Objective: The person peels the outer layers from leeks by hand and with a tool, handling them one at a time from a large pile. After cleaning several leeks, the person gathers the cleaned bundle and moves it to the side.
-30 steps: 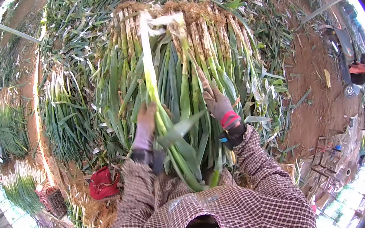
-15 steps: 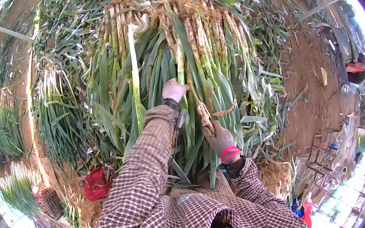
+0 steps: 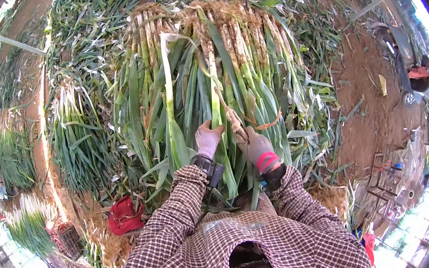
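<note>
My left hand [image 3: 210,139], in a pale glove, is closed around the green lower part of a large green onion [image 3: 215,101]. Just to its right, my right hand [image 3: 257,147], also gloved, grips a tan twisted strip of dry leaf [image 3: 236,124], whose thin upper end runs up beside that stalk. Both hands are over a broad heap of green onions [image 3: 239,50], roots away from me and leaves toward me. A white, peeled-looking green onion [image 3: 167,81] lies on the heap to the left of my left hand.
Bundles of green onions [image 3: 78,134] lie to the left. A red bag [image 3: 126,215] sits near my left elbow. Leaf scraps [image 3: 314,30] cover the ground around the heap. At right are bare soil [image 3: 365,121], a parked scooter [image 3: 403,65] and a metal frame [image 3: 383,180].
My left hand has slid down the stalk toward my body. My right hand keeps its grip with little movement, and the view has shifted slightly.
</note>
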